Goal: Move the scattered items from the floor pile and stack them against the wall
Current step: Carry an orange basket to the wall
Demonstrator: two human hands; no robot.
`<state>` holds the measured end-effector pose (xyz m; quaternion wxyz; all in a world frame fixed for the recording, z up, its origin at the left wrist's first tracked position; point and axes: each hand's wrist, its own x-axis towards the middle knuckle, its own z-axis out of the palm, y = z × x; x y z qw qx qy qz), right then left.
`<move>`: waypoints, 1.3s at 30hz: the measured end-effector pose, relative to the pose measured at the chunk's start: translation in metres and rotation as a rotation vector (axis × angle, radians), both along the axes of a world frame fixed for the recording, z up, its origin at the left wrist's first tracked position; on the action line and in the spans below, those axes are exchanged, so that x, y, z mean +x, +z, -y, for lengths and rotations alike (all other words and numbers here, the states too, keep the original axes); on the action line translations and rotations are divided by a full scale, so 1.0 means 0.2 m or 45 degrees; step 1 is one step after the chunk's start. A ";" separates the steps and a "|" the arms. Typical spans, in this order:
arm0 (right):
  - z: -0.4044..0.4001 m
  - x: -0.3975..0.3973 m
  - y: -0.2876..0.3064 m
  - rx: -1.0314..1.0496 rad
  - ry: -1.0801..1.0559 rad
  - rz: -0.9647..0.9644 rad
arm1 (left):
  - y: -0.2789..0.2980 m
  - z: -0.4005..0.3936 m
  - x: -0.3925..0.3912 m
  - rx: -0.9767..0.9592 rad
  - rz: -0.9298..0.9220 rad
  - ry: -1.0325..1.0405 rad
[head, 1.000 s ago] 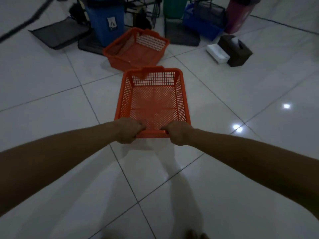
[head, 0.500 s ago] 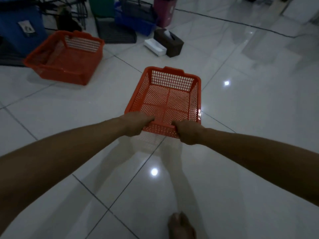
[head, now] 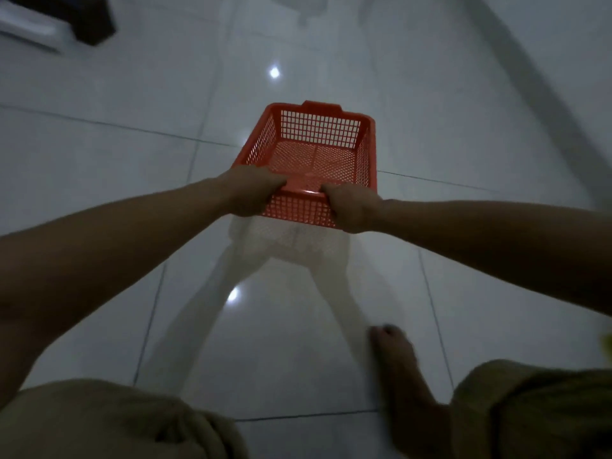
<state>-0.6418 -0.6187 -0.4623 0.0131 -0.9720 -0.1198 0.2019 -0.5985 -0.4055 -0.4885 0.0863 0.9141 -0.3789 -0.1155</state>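
An empty orange mesh basket (head: pixel 318 134) hangs in the air over the white tiled floor, held level in front of me. My left hand (head: pixel 251 190) grips the left part of its near rim. My right hand (head: pixel 352 207) grips the right part of the same rim. Both sets of fingers curl over the edge. The basket's reflection shows on the glossy tiles just below it.
A dark tissue box (head: pixel 89 18) and a white box (head: pixel 29 31) sit at the top left corner. The base of a wall (head: pixel 543 91) runs diagonally at the upper right. My bare right foot (head: pixel 404 362) is stepping forward on the tiles.
The view has swung right, away from the pile. The second orange basket and the bins have left the frame. Both hands keep the same grip while I walk toward the wall.
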 end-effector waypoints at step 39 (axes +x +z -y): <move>2.76 -0.82 -0.38 0.064 -0.838 0.209 | -0.40 3.32 -0.42 0.684 0.330 -0.709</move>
